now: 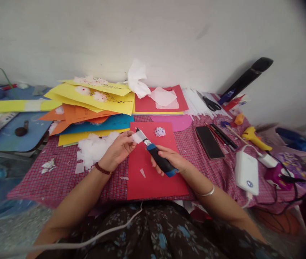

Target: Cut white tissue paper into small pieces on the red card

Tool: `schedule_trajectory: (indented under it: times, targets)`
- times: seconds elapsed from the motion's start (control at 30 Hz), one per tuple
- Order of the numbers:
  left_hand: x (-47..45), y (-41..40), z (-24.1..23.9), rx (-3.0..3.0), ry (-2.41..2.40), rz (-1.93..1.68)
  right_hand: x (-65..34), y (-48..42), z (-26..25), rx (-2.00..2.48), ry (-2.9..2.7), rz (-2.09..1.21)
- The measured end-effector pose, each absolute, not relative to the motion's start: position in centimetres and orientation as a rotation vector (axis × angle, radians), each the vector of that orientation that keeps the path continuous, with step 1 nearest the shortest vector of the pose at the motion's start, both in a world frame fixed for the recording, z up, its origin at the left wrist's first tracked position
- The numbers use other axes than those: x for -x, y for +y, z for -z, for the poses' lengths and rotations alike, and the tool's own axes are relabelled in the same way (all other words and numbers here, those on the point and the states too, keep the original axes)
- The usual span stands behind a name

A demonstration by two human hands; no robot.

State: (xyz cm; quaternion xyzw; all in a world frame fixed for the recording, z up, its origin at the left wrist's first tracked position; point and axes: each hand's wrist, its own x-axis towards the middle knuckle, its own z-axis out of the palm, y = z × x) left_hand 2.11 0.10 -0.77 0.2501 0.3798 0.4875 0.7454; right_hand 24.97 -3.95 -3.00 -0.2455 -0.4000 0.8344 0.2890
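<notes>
My right hand [172, 160] grips a utility knife [157, 154] with a black and blue handle, its blade pointing up and left. My left hand [119, 148] pinches a small piece of white tissue paper [136, 137] right at the blade tip. Both hands hover over a red paper sheet [153, 180] that lies on the checked tablecloth [61, 176]. A small white paper flower [160, 131] rests near the top of the red sheet. A few white scraps lie on the sheet below the hands.
A heap of white tissue [93, 148] lies left of the red sheet. Behind are stacked yellow, orange and blue sheets [93, 99], another red sheet, scissors [211, 103]. To the right are a phone [209, 142], pens, a glue gun [254, 137] and a white power bank [246, 172].
</notes>
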Motion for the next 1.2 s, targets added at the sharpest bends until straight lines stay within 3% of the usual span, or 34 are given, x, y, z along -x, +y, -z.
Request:
schedule_trajectory:
  times: [0.2,0.4,0.77,0.9,1.07,1.2]
  targets:
    - [-2.6,-0.1,1.2,-0.727,0.905,-1.065,-25.0,-4.1,2.9,0.694,-1.104,-2.214]
    - [-0.8,0.5,1.1,-1.101,1.004,-0.844,-25.6,-4.1,3.1,0.708,-1.155,-2.301]
    - [1.3,1.3,0.9,-1.178,1.065,-0.808,-26.7,-3.8,3.0,0.731,-1.207,-2.274]
    - [1.1,1.6,1.2,-1.016,1.048,-0.939,-27.3,-3.0,2.7,0.987,-1.467,-1.893]
    - [-0.2,1.6,1.4,-0.798,1.006,-1.077,-27.7,-2.7,2.3,1.388,-2.165,-0.828]
    - [-0.7,1.4,1.3,-0.683,0.871,-1.126,-27.5,-3.1,2.3,1.408,-2.437,-0.568]
